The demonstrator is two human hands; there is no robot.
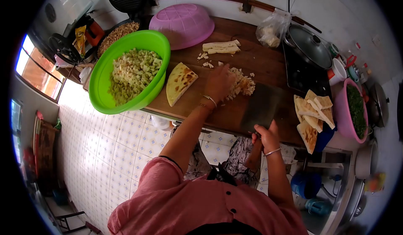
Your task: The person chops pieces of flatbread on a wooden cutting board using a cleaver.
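Observation:
My right hand (267,137) grips a cleaver by its handle. The broad dark blade of the cleaver (261,108) lies low over the wooden counter, beside a pile of chopped flatbread (243,85). At the left side of that pile is my left hand (219,82), its fingers blurred by motion. A browned wedge of flatbread (181,84) rests left of it. Behind the hand lie pale flatbread strips (221,47) with small crumbs. A green basin (166,73) at the left holds diced pale-green pieces with chopped bits on top.
A pink basket (182,25) sits upside down at the back. More flatbread pieces (312,111) are stacked at the right, near a pink basin (341,113) of chopped greens. A lidded pan (310,46) stands on the cooktop, beside a plastic bag (273,28).

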